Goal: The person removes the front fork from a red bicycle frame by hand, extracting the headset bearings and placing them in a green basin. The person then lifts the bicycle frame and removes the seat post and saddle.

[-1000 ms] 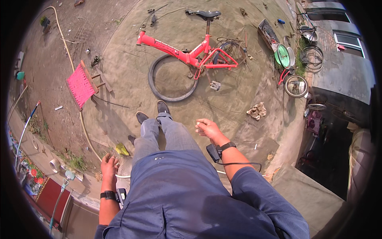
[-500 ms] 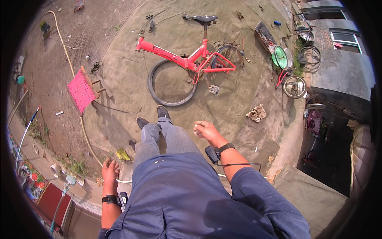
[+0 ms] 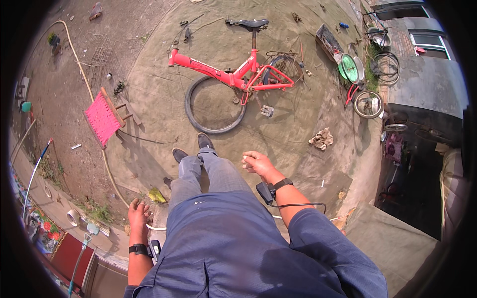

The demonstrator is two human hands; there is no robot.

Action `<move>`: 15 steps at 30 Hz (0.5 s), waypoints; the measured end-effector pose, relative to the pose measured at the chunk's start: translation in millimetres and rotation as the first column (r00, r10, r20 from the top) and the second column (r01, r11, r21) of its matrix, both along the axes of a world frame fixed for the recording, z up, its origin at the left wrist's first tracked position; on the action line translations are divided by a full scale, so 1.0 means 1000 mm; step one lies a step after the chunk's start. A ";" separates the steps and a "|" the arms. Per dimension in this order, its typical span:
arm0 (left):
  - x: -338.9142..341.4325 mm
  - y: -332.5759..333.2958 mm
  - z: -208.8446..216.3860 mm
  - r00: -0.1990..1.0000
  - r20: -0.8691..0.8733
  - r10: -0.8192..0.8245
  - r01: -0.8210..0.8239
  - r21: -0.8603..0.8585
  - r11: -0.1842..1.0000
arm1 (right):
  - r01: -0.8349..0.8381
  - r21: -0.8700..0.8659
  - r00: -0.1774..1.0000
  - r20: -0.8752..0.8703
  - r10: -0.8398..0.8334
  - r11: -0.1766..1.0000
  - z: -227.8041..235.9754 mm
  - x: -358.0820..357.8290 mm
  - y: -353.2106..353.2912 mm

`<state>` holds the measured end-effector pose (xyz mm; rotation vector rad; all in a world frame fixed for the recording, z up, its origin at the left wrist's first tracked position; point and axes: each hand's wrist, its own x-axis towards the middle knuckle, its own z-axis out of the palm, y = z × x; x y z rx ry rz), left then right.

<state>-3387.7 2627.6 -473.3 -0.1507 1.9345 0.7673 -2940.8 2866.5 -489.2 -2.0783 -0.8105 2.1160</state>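
Note:
I stand facing a red bicycle frame [image 3: 218, 72] with a black saddle [image 3: 247, 23], lying on a greenish-brown ground sheet [image 3: 164, 99]. A black-tyred wheel [image 3: 189, 108] lies partly under the frame, just beyond my shoes. My right hand [image 3: 257, 164] hangs in front of me over the sheet, its fingers curled in, with nothing visible in them. My left hand [image 3: 138, 214] is low at my left side, empty, its fingers loosely bent and apart. Neither touches the bicycle. A pedal [image 3: 267, 111] lies right of the wheel.
A stool with a pink woven seat [image 3: 103, 119] lies tipped at the left, beside a yellowish hose [image 3: 77, 52]. Crumpled brown paper [image 3: 322, 139] is on the right. Beyond it are a long box [image 3: 329, 43], a green disc [image 3: 349, 68] and a loose wheel [image 3: 368, 105].
The view has shifted slightly, and my feet appear a little farther right and lower. Both hands keep nearly the same pose. The bicycle parts lie as before.

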 end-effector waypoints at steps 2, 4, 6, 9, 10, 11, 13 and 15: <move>-0.002 0.001 0.000 1.000 -0.002 -0.017 0.017 -0.004 1.000 | -0.004 0.005 1.000 0.000 0.004 1.000 0.002 -0.001 0.001; -0.004 0.003 0.000 1.000 0.012 -0.017 0.017 0.004 1.000 | 0.001 0.007 1.000 -0.006 -0.001 1.000 0.003 -0.003 0.001; -0.007 0.005 0.001 1.000 0.015 -0.020 0.020 0.008 1.000 | 0.016 0.009 1.000 -0.019 -0.016 1.000 0.004 -0.005 0.002; -0.012 0.009 0.001 0.999 0.007 -0.031 0.031 0.011 0.999 | 0.024 0.012 1.000 -0.017 -0.024 1.000 0.005 -0.006 0.005; -0.012 0.012 0.001 0.999 0.001 -0.035 0.035 0.015 0.999 | 0.026 0.014 0.999 -0.018 -0.026 1.000 0.005 -0.006 0.005; -0.013 0.014 0.001 0.999 -0.005 -0.039 0.039 0.019 0.999 | 0.028 0.015 0.999 -0.020 -0.028 0.999 0.005 -0.005 0.007; -0.014 0.021 0.003 0.998 -0.022 -0.053 0.053 0.019 0.998 | 0.038 0.019 0.999 -0.025 -0.038 0.999 0.006 -0.004 0.010; -0.015 0.032 0.007 0.998 -0.034 -0.057 0.058 0.031 0.998 | 0.054 0.030 0.998 -0.044 -0.053 0.998 0.006 -0.001 0.016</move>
